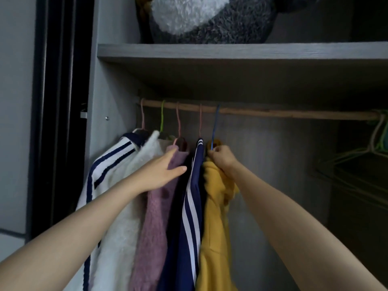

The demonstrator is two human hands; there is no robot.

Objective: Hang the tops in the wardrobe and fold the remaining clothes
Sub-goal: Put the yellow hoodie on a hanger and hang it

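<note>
Mustard-yellow fleece top [214, 227] hangs limp and creased from thin blue wire hanger [214, 127] on wooden wardrobe rail [273, 113], rightmost of the row; right hand [221, 159] pinches its collar; left hand [162, 172], fingers straight, presses fuzzy mauve top [151, 223].

A shaggy grey plush toy [220, 28] with a fluffy white patch fills the top centre of the frame, cut off by the upper edge; a tall black door frame [56, 101] runs down the left side, carrying a small metal bracket [83, 114]; a pale wall [14, 101] occupies the far left; a white ledge [10, 242] sits at lower left.
</note>
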